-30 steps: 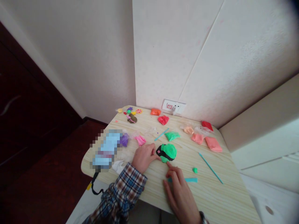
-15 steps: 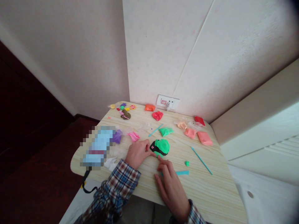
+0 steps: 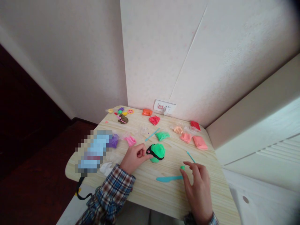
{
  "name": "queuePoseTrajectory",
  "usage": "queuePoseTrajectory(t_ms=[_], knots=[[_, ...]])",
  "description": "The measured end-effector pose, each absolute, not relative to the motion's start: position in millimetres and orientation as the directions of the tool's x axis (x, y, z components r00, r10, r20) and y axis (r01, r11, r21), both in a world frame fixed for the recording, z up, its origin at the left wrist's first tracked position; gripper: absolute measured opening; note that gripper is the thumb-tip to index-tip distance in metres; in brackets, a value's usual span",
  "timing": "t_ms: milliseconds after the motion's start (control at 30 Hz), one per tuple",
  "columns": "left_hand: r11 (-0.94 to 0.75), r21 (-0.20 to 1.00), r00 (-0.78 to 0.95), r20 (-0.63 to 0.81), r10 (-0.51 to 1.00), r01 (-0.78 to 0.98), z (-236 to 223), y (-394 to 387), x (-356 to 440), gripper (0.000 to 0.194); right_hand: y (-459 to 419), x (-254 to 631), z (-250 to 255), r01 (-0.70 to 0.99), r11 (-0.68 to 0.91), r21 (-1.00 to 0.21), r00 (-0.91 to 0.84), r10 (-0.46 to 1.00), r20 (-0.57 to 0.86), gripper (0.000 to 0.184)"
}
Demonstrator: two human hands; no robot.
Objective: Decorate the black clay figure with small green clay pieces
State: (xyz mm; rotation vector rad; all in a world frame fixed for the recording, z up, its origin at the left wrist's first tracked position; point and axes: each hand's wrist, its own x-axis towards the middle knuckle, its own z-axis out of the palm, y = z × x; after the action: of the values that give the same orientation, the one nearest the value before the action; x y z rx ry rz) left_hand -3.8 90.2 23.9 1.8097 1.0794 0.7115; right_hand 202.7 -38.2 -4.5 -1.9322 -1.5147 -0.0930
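A rounded green and black clay piece (image 3: 157,151) with a small pink decoration lies on the table. Beside its left edge is my left hand (image 3: 134,157), fingers curled, with the thumb against the black rim. My right hand (image 3: 198,184) is further right, its thumb and forefinger pinched around a small green clay lump (image 3: 182,167) at the tabletop. A blue plastic clay knife (image 3: 167,179) lies just left of my right hand, and a thin blue modelling tool (image 3: 190,156) extends behind its fingers.
Bags of clay stand about the wooden table (image 3: 145,190): green (image 3: 162,136), pink (image 3: 130,141), purple (image 3: 114,141), salmon (image 3: 200,142) and red (image 3: 154,120). A brown clay piece (image 3: 123,118) sits far left. A pixelated device (image 3: 95,153) with a black strap lies left. Wall socket behind.
My right hand has moved from the clay piece rightward to the small green lump, uncovering the knife. My left hand stays by the piece. The view has shifted slightly.
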Motion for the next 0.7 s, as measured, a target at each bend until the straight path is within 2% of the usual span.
queuePoseTrajectory(t_ms=[67,200,367,467,533,600,700], knots=[[-0.235,0.902,0.419,0.068,0.906,0.363,25,90,-5,0.033,-35,212,-7,0.890,-0.137,-0.435,0.315,0.875,0.368,0.031],[-0.246,0.908,0.380,0.107,0.919,0.339,25,90,-9,0.030,-29,216,-13,0.835,-0.114,-0.538,0.299,0.915,0.270,0.029],[-0.247,0.923,0.296,0.158,0.942,0.293,30,81,-16,0.027,-24,219,-12,0.768,-0.051,-0.639,0.337,0.880,0.335,0.028],[-0.266,0.928,0.311,0.181,0.933,0.260,35,61,-15,0.028,-26,220,-9,0.743,0.042,-0.668,0.307,0.865,0.396,0.024],[-0.192,0.947,0.338,0.098,0.936,0.258,39,43,-10,0.029,-29,216,-6,0.721,0.144,-0.678,0.253,0.856,0.451,0.018],[-0.011,0.968,0.395,-0.091,0.914,0.250,43,26,0,0.026,-31,208,-2,0.663,0.294,-0.688,0.158,0.844,0.513,0.011],[0.186,0.968,0.483,-0.246,0.841,0.170,48,14,14,0.033,-31,190,8,0.500,0.524,-0.689,-0.012,0.800,0.600,0.020]])
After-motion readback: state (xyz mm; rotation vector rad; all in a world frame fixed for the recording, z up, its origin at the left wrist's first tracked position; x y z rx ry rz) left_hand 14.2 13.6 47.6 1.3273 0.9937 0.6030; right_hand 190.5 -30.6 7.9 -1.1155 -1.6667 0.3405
